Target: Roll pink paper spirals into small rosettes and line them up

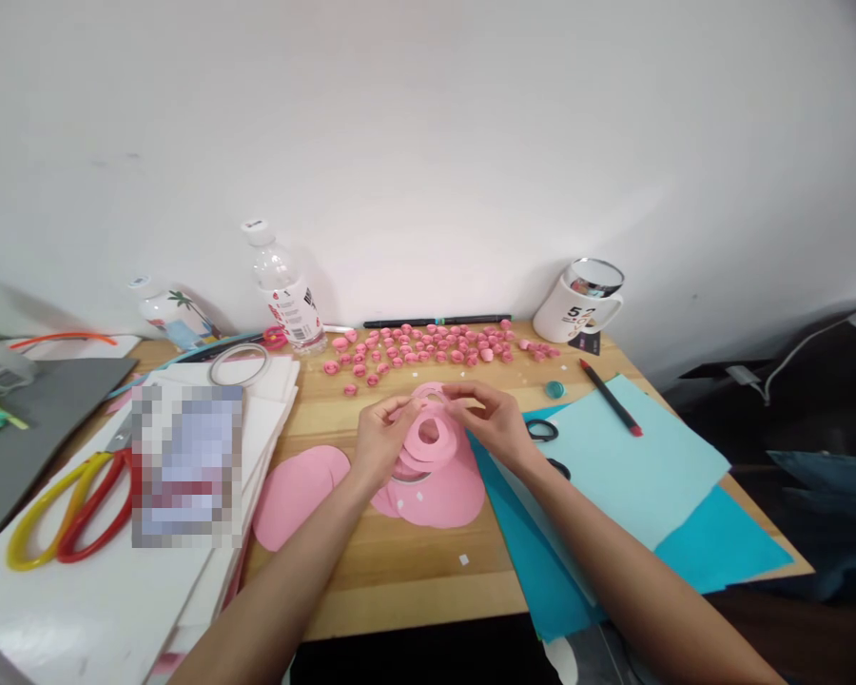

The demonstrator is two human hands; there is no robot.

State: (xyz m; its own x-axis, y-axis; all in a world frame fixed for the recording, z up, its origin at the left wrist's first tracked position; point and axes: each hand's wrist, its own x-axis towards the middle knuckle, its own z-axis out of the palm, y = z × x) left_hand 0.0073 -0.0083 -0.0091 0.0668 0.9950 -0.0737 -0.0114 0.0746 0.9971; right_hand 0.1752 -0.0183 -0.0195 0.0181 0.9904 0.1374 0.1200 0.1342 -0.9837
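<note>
My left hand (pixel 381 440) and my right hand (pixel 489 419) meet over the middle of the wooden table (pixel 414 580). Both pinch a pink paper spiral strip (pixel 429 436), whose coils hang down between them. Under it lie flat pink paper pieces (pixel 438 495), and another pink paper piece (pixel 292 495) lies to the left. Behind my hands, several small rolled pink paper roses (pixel 428 347) are spread in rows across the table.
Light and dark blue paper sheets (pixel 634 466) with black scissors (pixel 542 430) and a red pencil (pixel 612 400) lie at the right. A white mug (pixel 577 304), two bottles (pixel 285 290), a tape ring (pixel 239 363) and red-yellow scissors (pixel 71 514) on white sheets are around.
</note>
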